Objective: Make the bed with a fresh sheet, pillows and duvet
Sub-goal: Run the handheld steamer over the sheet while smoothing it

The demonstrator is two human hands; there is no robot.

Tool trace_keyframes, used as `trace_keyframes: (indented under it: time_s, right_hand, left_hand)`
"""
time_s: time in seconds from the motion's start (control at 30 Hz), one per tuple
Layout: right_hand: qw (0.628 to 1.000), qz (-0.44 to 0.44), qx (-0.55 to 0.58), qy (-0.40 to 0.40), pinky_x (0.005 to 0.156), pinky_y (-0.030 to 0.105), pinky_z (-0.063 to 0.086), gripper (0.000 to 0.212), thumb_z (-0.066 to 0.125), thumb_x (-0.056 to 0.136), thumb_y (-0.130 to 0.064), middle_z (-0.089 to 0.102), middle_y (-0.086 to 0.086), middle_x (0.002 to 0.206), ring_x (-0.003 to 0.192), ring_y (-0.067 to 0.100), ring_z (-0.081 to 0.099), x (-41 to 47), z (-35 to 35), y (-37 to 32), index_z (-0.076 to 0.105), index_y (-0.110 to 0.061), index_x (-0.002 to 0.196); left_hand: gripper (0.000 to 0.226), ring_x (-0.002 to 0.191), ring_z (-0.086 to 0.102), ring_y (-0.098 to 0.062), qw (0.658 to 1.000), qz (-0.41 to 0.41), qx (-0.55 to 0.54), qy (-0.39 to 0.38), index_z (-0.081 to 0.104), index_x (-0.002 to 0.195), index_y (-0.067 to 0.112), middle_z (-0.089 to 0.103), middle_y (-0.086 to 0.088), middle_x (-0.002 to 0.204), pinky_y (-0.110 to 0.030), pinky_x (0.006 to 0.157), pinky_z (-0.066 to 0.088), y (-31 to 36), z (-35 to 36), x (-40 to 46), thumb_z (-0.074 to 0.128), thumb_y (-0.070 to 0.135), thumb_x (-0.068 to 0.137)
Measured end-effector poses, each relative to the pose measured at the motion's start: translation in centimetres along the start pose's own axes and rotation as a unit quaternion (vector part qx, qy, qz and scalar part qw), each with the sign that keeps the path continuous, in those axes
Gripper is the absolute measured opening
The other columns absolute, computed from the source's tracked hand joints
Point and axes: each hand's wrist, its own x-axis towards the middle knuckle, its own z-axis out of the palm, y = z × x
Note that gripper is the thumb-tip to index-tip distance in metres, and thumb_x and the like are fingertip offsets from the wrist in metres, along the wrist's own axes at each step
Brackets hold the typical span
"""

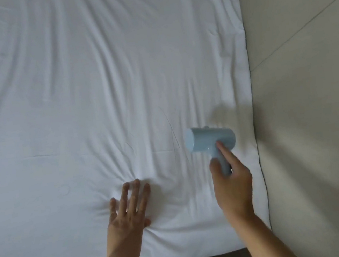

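A white sheet [93, 84] covers the bed across nearly the whole frame, still creased in long folds from upper centre downward; its edge runs beside the pale floor [312, 109] at right. No pillows or duvet show, so most of the task seems left. At lower centre the left hand [127, 211] presses flat on the fabric, fingers [136, 188] spread. At lower right the right hand [231, 182] grips the handle of a light-blue handheld tool [211, 139], forefinger extended along it, its barrel just above the sheet.
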Motion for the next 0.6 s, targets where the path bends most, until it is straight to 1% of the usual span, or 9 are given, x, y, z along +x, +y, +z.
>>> trace_keyframes:
  time_s: [0.03,0.1,0.17,0.2,0.23,0.27,0.33,0.43,0.6]
  right_hand:
    - [1.0,-0.012,-0.005,-0.015,0.081,0.024,0.054,0.042,0.063,0.094,-0.015,0.07,-0.003,0.116,0.093,0.01,0.066,3.3,1.4,-2.4,0.063,-0.026,0.135]
    - [0.998,-0.041,-0.035,-0.021,0.087,0.027,0.051,0.042,0.06,0.093,-0.018,0.068,0.002,0.124,0.106,0.02,0.064,10.1,5.5,-6.0,0.062,-0.022,0.134]
    - [0.999,-0.02,-0.032,-0.039,0.096,0.038,0.05,0.042,0.055,0.091,-0.025,0.066,0.006,0.128,0.113,0.029,0.062,15.7,10.1,-8.7,0.062,-0.021,0.133]
    - [0.999,-0.001,-0.024,-0.04,0.098,0.042,0.05,0.043,0.052,0.09,-0.028,0.066,0.008,0.128,0.114,0.032,0.062,18.0,12.1,-9.6,0.062,-0.02,0.131]
    - [0.998,0.009,-0.03,-0.049,0.098,0.041,0.049,0.043,0.049,0.09,-0.029,0.065,0.008,0.128,0.116,0.033,0.061,19.7,13.7,-10.2,0.062,-0.018,0.129]
    - [0.997,0.01,-0.051,-0.065,0.098,0.036,0.047,0.041,0.047,0.092,-0.027,0.064,0.007,0.13,0.119,0.032,0.059,20.8,14.7,-10.5,0.061,-0.015,0.13]
    - [0.994,-0.002,-0.081,-0.073,0.101,0.029,0.04,0.043,0.045,0.099,-0.022,0.056,0.004,0.142,0.129,0.027,0.052,21.8,15.9,-10.3,0.054,-0.014,0.14]
    - [0.99,-0.021,-0.117,-0.07,0.105,0.027,0.036,0.049,0.043,0.102,-0.022,0.047,0.003,0.152,0.136,0.025,0.046,20.3,15.7,-8.4,0.043,-0.016,0.15]
    - [0.989,-0.04,-0.123,-0.069,0.101,0.033,0.04,0.049,0.046,0.101,-0.022,0.056,0.009,0.143,0.127,0.033,0.053,14.9,13.4,-4.5,0.044,-0.02,0.15]
  left_hand:
    - [0.129,0.141,0.04,-0.036,1.0,-0.001,-0.002,0.0,0.033,0.15,0.017,0.037,-0.011,0.157,-0.058,0.097,0.05,0.0,0.1,0.0,0.098,0.035,0.04]
    - [0.131,0.139,0.042,-0.036,1.0,-0.003,0.0,0.0,0.035,0.149,0.017,0.04,-0.011,0.155,-0.059,0.096,0.05,0.0,0.4,0.0,0.099,0.036,0.037]
    - [0.133,0.138,0.043,-0.037,1.0,-0.005,0.01,-0.004,0.036,0.148,0.016,0.041,-0.012,0.154,-0.06,0.097,0.049,0.0,0.8,0.1,0.1,0.036,0.033]
    - [0.133,0.138,0.043,-0.037,1.0,-0.006,0.014,-0.006,0.037,0.148,0.015,0.042,-0.012,0.154,-0.06,0.096,0.049,0.1,1.0,0.1,0.1,0.036,0.032]
    - [0.133,0.139,0.043,-0.037,1.0,-0.008,0.019,-0.01,0.038,0.147,0.015,0.042,-0.012,0.153,-0.06,0.096,0.049,0.1,1.2,0.3,0.1,0.036,0.031]
    - [0.132,0.139,0.041,-0.036,1.0,-0.01,0.026,-0.012,0.039,0.147,0.015,0.041,-0.012,0.154,-0.06,0.096,0.05,0.1,1.3,0.4,0.099,0.036,0.031]
    - [0.129,0.141,0.036,-0.035,0.999,-0.012,0.044,-0.008,0.039,0.148,0.014,0.037,-0.013,0.155,-0.06,0.096,0.049,0.1,1.4,0.5,0.098,0.038,0.036]
    - [0.124,0.145,0.031,-0.036,0.998,-0.013,0.055,-0.004,0.033,0.153,0.014,0.031,-0.013,0.16,-0.059,0.1,0.047,0.1,1.2,0.1,0.095,0.04,0.048]
    - [0.125,0.146,0.03,-0.035,0.998,-0.019,0.054,-0.002,0.032,0.153,0.014,0.029,-0.012,0.161,-0.058,0.101,0.047,0.3,0.9,0.0,0.095,0.041,0.049]
